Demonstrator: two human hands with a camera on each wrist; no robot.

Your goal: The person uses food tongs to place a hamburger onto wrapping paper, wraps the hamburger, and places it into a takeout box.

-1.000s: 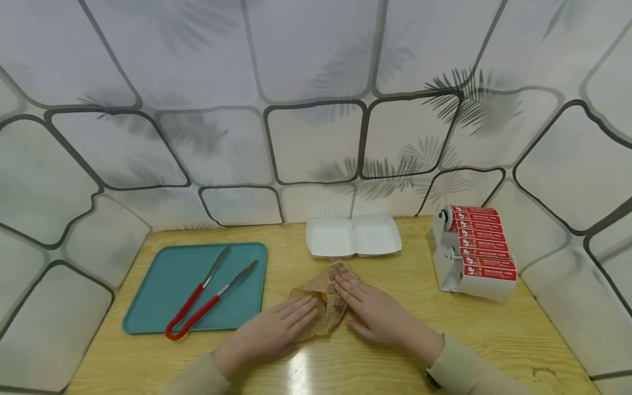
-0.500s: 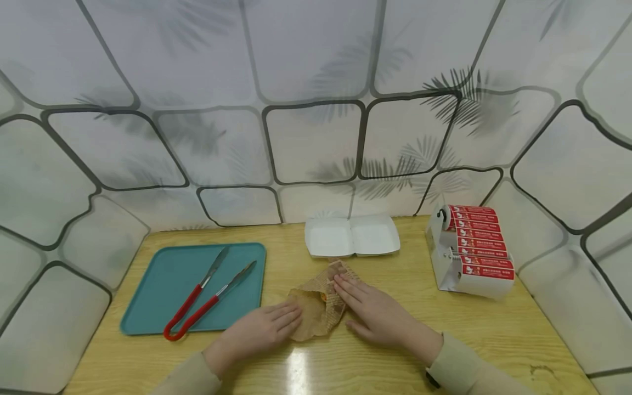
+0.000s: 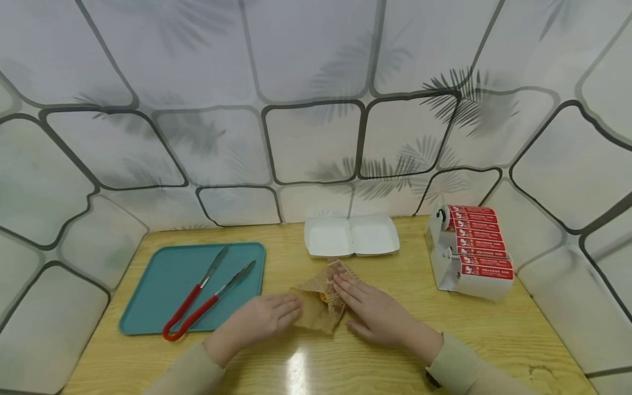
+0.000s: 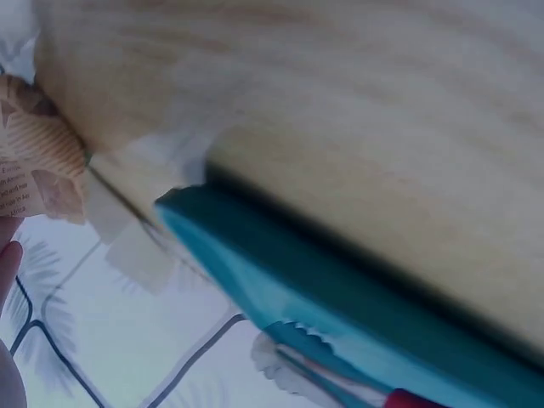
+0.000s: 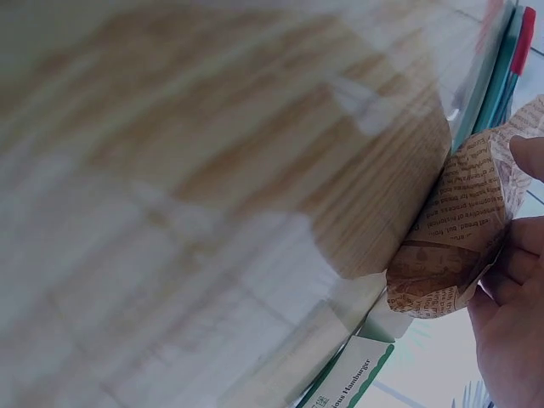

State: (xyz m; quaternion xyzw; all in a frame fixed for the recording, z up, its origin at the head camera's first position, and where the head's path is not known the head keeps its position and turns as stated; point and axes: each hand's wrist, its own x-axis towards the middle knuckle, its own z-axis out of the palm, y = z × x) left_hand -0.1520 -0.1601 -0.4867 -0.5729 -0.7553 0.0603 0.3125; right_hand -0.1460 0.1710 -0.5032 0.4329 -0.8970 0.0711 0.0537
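Brown newsprint-patterned wrapping paper (image 3: 313, 314) lies folded on the table, with a bit of orange-yellow food (image 3: 323, 298) peeking out at its opening. My left hand (image 3: 266, 319) pinches the paper's left edge, and the flap there rises slightly. The straight fingers of my right hand (image 3: 367, 309) press on the folded right side. In the right wrist view the wrapping paper (image 5: 455, 212) shows its print close to the right hand (image 5: 514, 297). Only a sliver of the left hand (image 4: 10, 370) enters the left wrist view. Most of the food is hidden inside the paper.
Behind the paper sits an open white takeaway box (image 3: 329, 237). Left of it, red-handled tongs (image 3: 190, 307) lie across a teal tray (image 3: 163, 269), their handle end over the front rim. A dispenser (image 3: 446, 263) with red labels (image 3: 479, 236) stands right, before the patterned wall.
My left hand has drawn back left from the paper's middle to its left edge, and the near flap has lifted a little. The right hand has kept its place.
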